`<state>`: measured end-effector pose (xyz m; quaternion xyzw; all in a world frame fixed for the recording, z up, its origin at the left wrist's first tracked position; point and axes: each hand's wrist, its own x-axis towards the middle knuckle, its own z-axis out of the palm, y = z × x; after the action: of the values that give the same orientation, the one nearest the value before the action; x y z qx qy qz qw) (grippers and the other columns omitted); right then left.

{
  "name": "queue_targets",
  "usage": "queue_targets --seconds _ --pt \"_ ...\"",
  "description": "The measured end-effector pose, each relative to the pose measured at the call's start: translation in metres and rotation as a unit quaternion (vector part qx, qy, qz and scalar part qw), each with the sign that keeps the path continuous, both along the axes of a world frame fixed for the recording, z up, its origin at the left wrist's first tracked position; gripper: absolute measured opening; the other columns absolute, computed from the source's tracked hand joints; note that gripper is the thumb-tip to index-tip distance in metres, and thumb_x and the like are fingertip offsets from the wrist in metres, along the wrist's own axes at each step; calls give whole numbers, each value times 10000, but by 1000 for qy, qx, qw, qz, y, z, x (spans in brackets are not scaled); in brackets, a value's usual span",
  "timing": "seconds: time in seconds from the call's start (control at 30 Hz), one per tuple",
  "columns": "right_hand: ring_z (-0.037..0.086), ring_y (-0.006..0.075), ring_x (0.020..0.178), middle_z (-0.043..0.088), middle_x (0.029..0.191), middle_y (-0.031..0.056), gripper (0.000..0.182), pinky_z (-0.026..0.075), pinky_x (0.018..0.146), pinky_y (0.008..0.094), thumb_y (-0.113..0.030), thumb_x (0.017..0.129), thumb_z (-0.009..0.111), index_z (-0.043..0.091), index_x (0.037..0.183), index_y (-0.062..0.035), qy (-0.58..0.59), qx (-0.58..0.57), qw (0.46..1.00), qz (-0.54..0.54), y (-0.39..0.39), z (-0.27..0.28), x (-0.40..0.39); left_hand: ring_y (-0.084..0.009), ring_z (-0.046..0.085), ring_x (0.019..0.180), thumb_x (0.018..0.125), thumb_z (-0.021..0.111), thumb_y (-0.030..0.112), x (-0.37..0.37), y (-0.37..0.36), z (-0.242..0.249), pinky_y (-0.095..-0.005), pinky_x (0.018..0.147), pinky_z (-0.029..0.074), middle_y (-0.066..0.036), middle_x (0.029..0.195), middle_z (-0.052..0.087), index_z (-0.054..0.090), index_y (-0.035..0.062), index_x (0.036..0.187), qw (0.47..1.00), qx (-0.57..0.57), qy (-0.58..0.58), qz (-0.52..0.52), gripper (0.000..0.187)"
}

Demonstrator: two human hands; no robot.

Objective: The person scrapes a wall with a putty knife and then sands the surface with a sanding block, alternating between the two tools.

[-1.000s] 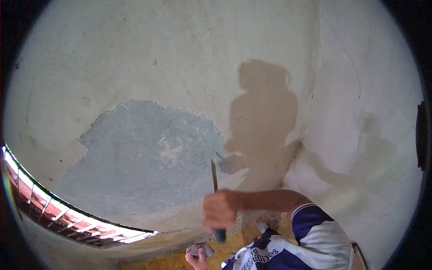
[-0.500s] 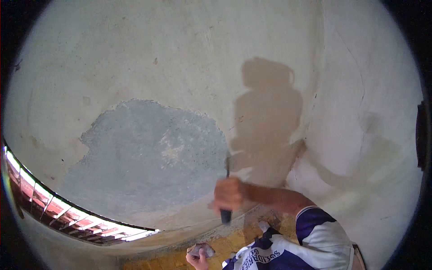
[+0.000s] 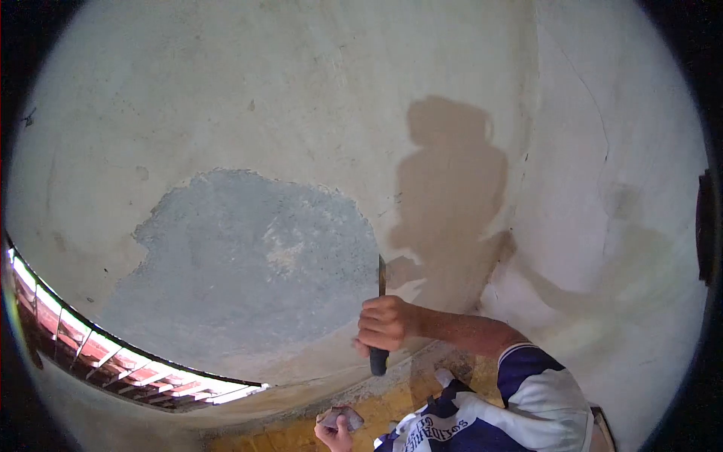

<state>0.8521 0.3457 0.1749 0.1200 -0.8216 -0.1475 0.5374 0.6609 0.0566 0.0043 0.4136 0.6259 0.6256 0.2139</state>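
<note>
My right hand (image 3: 385, 324) is wrapped round the black handle of a scraper (image 3: 379, 361), held upright with its thin dark blade pointing up. The blade tip is at the right edge of a bare grey patch (image 3: 226, 248) on the wall, where the pale coating is gone and the border is ragged. Low in view, my left hand (image 3: 331, 436) holds a flat greyish-brown piece (image 3: 348, 415) between thumb and fingers; what it is made of does not show clearly.
A pale wall (image 3: 263, 90) fills the view and meets a second wall (image 3: 587, 151) with a thin crack on the right. Lower left is a barred window opening (image 3: 98, 354). The yellowish floor (image 3: 279, 437) shows below, and my shadow falls on the wall.
My right hand and the scraper, blurred before, now look sharper in nearly the same spot. The left hand has shifted only slightly, still holding its piece.
</note>
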Motion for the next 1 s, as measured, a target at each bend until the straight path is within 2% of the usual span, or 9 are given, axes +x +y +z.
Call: queue_targets --seconds 0.2,0.23,0.27,0.43,0.6,0.7,0.8,0.83,1.0 --pt "447 124 486 394 569 -40 313 349 445 281 -104 786 673 423 600 -120 -13 98 994 54 -32 55 -10 -135 597 769 892 718 223 -10 -8 -25 -306 673 519 -39 848 639 590 21 938 999 21 -45 -19 244" --pt "443 143 471 380 558 -37 334 351 446 287 -126 807 670 417 589 -125 -74 -19 988 133 -2 56 -11 -135 594 764 891 719 236 -14 -9 -28 -310 677 518 -41 845 637 590 20 936 999 12 -31 -10 256" --pt "443 160 458 385 546 -29 349 348 436 294 -169 823 665 418 579 -133 9 38 999 9 15 61 -7 -136 590 759 891 720 248 -18 -11 -31 -314 681 517 -43 842 636 589 19 935 1000 2 -17 0 268" --pt "458 165 452 426 538 3 368 333 413 303 -171 783 713 411 576 -134 -37 55 996 57 -29 75 -6 -138 573 736 889 721 286 4 -6 7 -335 707 512 -46 813 623 586 16 939 998 44 -9 37 306" --pt "548 174 512 508 580 -22 246 419 455 318 -242 770 717 509 670 -158 34 -16 995 -96 31 72 0 -136 564 734 894 716 269 0 -17 9 -327 708 508 -38 792 602 555 36 900 999 -10 28 41 283" --pt "547 167 502 519 587 -27 231 416 445 315 -225 778 707 508 677 -168 17 6 999 36 -24 93 1 -141 560 675 893 717 231 -17 -17 -45 -321 659 513 -25 739 575 526 53 859 992 63 -103 -39 264" --pt "539 159 492 509 576 -34 233 409 434 310 -214 777 703 504 663 -175 2 26 999 -26 11 86 -15 -149 545 590 890 717 193 10 -4 16 -333 598 522 -6 675 538 511 68 845 981 66 -171 -69 246" --pt "532 154 488 501 569 -34 227 404 426 314 -208 771 702 507 665 -167 91 10 992 -89 32 91 -14 -151 568 593 891 709 166 -8 -7 -2 -340 595 531 -14 696 574 546 59 875 997 -19 70 22 195" --pt "525 146 482 482 551 -30 253 410 444 315 -209 763 709 498 636 -147 74 7 996 39 -5 102 -14 -135 604 728 893 703 166 7 2 13 -303 651 523 -35 827 645 598 28 942 1000 8 -22 8 180"
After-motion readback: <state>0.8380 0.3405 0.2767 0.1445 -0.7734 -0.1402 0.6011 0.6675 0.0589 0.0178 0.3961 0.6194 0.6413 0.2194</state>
